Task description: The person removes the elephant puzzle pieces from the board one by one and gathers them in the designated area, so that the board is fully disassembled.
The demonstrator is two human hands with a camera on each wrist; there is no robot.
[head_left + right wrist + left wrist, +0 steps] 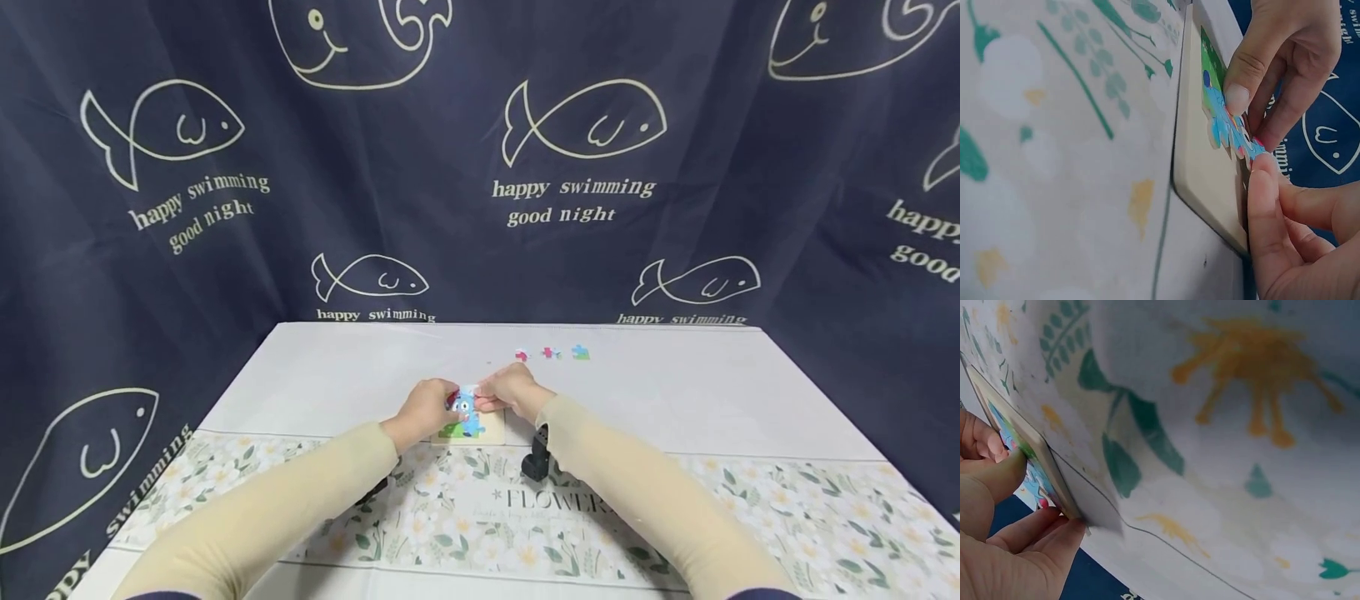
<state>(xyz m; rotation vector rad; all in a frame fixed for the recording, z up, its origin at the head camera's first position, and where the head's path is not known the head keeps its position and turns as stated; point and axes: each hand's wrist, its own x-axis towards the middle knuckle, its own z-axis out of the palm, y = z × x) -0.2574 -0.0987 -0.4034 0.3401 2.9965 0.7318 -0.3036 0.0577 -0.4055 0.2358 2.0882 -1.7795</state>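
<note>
Only the head view is showing three loose puzzle pieces (551, 353) lying in a row beyond my right hand (513, 388) on the white tabletop (660, 383). The right wrist view is revealing what that view hides: the thick, pale rim and rounded corner of the puzzle board (1204, 184), and my left hand (1300, 56) pressing its thumb onto the picture. The left wrist view is showing that same hand's other fingers gripping the board's outer edge. My right thumb and fingers are bunching together at the picture's edge; I cannot tell whether they are pinching a piece. The board is lying flat in front of me, between my hands, carrying a blue figure with a round eye above green ground. To its right, bare cream is showing. The figure is standing upright toward me, green nearest; my hands are covering the board's sides, so I cannot tell its long axis.
</note>
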